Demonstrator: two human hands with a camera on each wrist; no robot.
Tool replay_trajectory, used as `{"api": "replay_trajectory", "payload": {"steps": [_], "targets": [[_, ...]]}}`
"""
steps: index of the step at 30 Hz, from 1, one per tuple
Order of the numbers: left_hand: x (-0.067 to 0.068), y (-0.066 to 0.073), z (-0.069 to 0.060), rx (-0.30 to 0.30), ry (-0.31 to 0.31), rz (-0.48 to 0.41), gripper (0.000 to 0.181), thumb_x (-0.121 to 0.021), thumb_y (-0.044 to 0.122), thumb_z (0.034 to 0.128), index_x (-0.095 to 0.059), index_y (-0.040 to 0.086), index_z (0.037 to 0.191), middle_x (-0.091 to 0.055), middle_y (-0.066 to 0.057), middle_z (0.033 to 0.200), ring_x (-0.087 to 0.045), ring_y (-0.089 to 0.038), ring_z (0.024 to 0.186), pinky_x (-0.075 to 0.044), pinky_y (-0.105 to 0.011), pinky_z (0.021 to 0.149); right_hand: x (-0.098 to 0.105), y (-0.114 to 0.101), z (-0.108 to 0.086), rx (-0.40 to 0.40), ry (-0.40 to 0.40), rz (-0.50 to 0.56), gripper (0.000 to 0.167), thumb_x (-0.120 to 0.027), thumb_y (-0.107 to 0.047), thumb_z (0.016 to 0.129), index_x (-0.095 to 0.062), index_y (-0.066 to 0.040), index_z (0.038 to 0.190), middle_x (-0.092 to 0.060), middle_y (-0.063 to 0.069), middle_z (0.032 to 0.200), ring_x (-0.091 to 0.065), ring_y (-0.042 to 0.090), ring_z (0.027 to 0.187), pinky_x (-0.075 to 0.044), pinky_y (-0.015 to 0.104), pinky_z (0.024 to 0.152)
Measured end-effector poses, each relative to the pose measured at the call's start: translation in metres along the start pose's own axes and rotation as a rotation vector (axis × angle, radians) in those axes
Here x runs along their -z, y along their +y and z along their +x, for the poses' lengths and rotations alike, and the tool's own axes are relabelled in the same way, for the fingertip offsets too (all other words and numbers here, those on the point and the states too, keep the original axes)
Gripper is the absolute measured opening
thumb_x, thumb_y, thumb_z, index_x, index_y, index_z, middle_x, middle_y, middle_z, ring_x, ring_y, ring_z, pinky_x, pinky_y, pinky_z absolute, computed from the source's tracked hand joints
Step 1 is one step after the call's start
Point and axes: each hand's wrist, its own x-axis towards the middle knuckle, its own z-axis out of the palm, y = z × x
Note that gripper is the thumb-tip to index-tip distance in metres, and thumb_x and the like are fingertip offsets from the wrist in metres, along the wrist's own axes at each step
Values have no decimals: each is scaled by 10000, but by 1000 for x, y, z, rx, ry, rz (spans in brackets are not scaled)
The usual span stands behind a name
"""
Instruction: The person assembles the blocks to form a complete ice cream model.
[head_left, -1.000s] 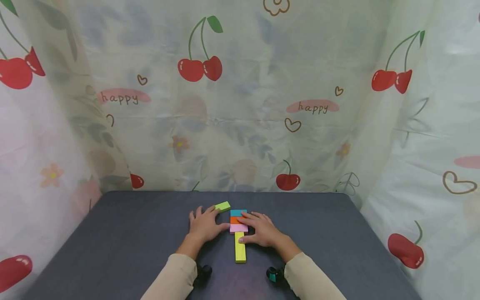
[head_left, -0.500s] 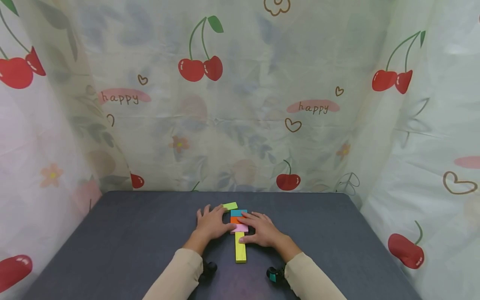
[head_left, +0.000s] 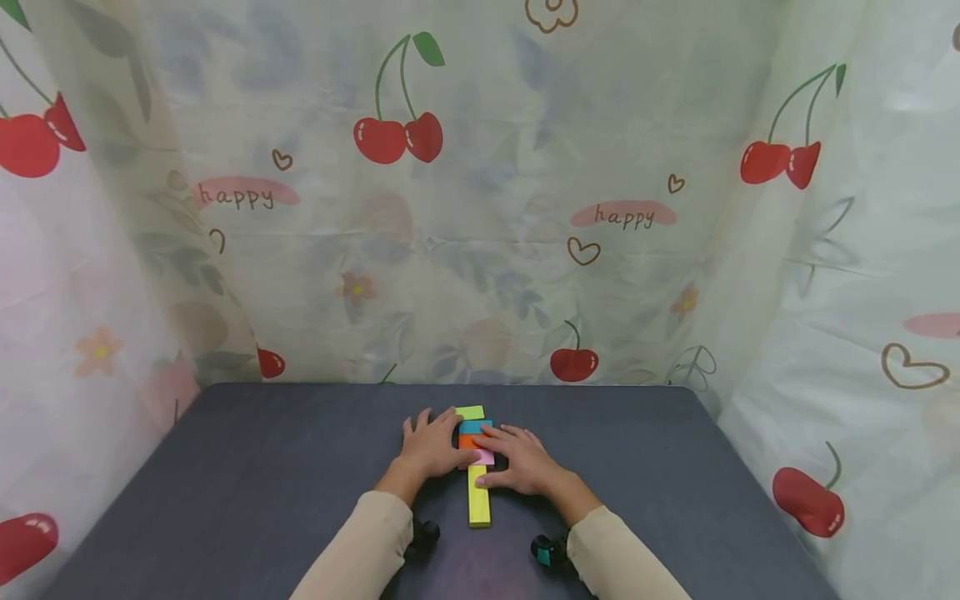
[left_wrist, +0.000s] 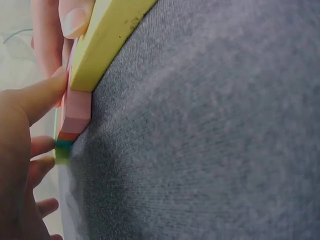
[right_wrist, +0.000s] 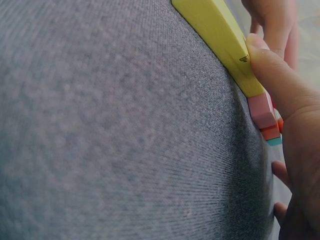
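Flat coloured blocks lie in a column on the dark table. From far to near in the head view come a lime green block [head_left: 470,412], a blue block [head_left: 476,427], an orange block [head_left: 468,442] and a pink block [head_left: 487,458], all crosswise. A long yellow block [head_left: 478,504] points lengthwise toward me below the pink one. My left hand [head_left: 430,444] touches the green block's left end with a fingertip, its thumb on the pink block. The right hand [head_left: 521,458] rests fingertips on the blue and orange blocks, its thumb [right_wrist: 270,62] on the yellow block.
The dark grey table [head_left: 300,467] extends on both sides of the blocks. Behind and beside it hangs a pale curtain [head_left: 480,200] printed with cherries. A black device [head_left: 549,550] sits at the right wrist, another [head_left: 424,535] at the left.
My left hand has moved right, sliding the green block with it. The green block has turned straighter and now lies behind the blue one. The right hand has stayed in place.
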Motion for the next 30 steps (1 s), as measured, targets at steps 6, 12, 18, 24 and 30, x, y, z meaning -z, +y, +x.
{"api": "replay_trajectory", "payload": {"steps": [6,12,18,24,30], "targets": [[2,-1,2,-53,-25,-18,765,-662,602,823,-495,179,1438,-366,-72,1532,-235,-417,1391,-87,-663,1073,-1,1,1,4,12,-5,772,-632,-631,834,-437,-266,1485,-316,-18,1563,-267,346,1409,-155,619,1093],[3,-1,4,-72,-49,-12,764,-637,625,830,-487,199,1446,-348,-58,1543,-219,-409,1403,-79,-651,1079,-1,1,1,13,14,-10,779,-623,-635,839,-431,-252,1490,-310,-23,1566,-265,343,1412,-154,617,1095],[5,1,4,-78,-62,-19,770,-642,626,825,-491,192,1443,-351,-50,1541,-219,-404,1405,-71,-650,1083,-1,1,1,13,17,-10,771,-624,-635,840,-436,-259,1486,-309,-32,1565,-264,334,1413,-155,607,1099],[4,1,6,-78,-69,-9,769,-643,625,825,-489,198,1446,-353,-41,1541,-218,-400,1408,-68,-649,1087,-2,3,1,13,18,-9,772,-621,-640,838,-435,-264,1486,-312,-34,1564,-265,334,1412,-156,607,1098],[5,2,5,-77,-71,-1,761,-650,617,824,-491,207,1444,-362,-31,1536,-223,-396,1407,-73,-648,1087,-3,3,1,7,14,-12,773,-616,-649,836,-429,-280,1489,-308,-42,1565,-260,334,1414,-150,610,1099]]}}
